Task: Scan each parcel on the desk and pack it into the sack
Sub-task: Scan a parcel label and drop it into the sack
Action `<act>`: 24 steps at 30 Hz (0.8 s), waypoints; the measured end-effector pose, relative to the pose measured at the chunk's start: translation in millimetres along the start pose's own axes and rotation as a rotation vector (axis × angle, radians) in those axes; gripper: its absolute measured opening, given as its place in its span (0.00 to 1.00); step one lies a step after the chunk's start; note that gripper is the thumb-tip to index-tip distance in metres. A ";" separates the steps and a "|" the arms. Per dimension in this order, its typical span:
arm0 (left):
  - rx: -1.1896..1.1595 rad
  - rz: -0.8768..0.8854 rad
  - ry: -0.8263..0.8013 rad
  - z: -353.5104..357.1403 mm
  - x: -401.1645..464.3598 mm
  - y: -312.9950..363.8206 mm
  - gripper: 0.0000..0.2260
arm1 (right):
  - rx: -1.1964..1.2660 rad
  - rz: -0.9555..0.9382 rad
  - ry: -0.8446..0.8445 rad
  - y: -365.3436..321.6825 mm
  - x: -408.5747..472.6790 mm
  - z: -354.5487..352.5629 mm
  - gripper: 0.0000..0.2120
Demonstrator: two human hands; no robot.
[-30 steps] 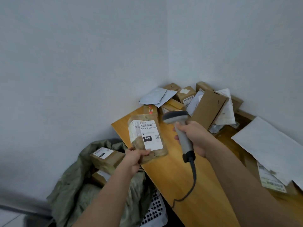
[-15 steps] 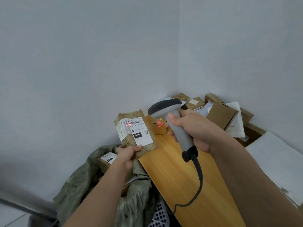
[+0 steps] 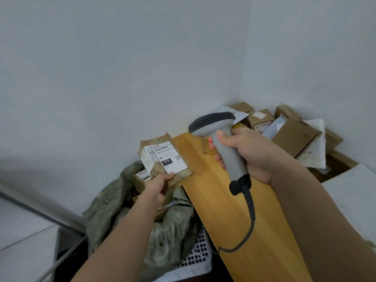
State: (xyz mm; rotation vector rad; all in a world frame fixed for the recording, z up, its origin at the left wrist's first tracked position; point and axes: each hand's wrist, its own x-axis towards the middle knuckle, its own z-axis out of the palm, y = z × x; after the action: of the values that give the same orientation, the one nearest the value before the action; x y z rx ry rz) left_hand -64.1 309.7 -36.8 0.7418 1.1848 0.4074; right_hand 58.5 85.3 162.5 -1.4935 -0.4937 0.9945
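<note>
Where boxes [image 3: 293, 137] crowd desk [image 3: 223, 200]

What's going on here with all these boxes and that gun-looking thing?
A person is checking in parcels. Their left hand holds a small taped parcel by its lower edge, label up, above an open green sack that already has boxes in it. Their right hand grips a corded barcode scanner over the wooden desk. More parcels are piled in the desk's far corner.
</note>
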 end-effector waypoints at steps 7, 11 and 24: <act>0.094 -0.041 0.440 -70.9 2.9 -24.1 0.37 | 0.061 0.250 -0.073 61.4 39.3 20.5 0.14; 0.155 -0.195 0.484 -126.6 22.4 -35.0 0.32 | 0.050 0.378 -0.106 92.6 55.3 42.8 0.14; 0.230 -0.176 0.604 -223.5 140.1 -30.1 0.35 | 0.150 0.483 0.086 131.6 114.0 118.9 0.15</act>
State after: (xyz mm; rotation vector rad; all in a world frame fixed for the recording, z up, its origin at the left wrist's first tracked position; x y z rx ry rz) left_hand -227.4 447.0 -194.8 0.7244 1.8755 0.3609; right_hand -6.8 218.9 13.1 -1.5440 0.0119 1.3011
